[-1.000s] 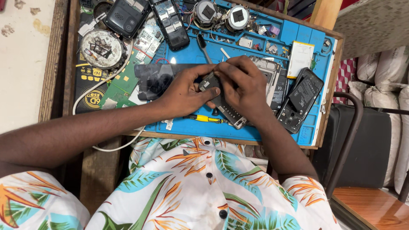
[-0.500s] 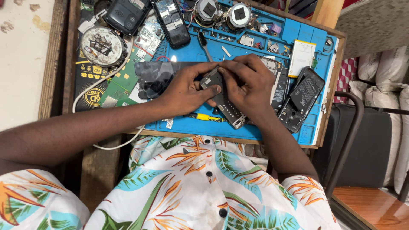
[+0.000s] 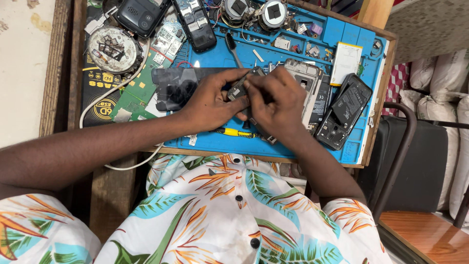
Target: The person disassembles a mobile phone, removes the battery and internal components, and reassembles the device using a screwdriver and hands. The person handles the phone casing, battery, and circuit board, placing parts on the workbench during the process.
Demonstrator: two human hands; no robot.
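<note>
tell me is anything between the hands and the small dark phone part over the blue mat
Nothing visible. The left hand and right hand both already grip the small dark phone part directly, held just above the blue mat.

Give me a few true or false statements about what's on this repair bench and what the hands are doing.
1. Both hands grip one small dark phone part between them. True: the left hand and right hand meet on the small dark phone part.
2. The work mat is red. False: the mat is blue.
3. A yellow-handled tool lies on the mat just below the hands. True: the yellow-handled tool is there.
4. The opened black phone lies left of the hands. False: the opened black phone lies to their right.
5. The green circuit board lies right of the hands. False: the green circuit board lies to their left.
</note>
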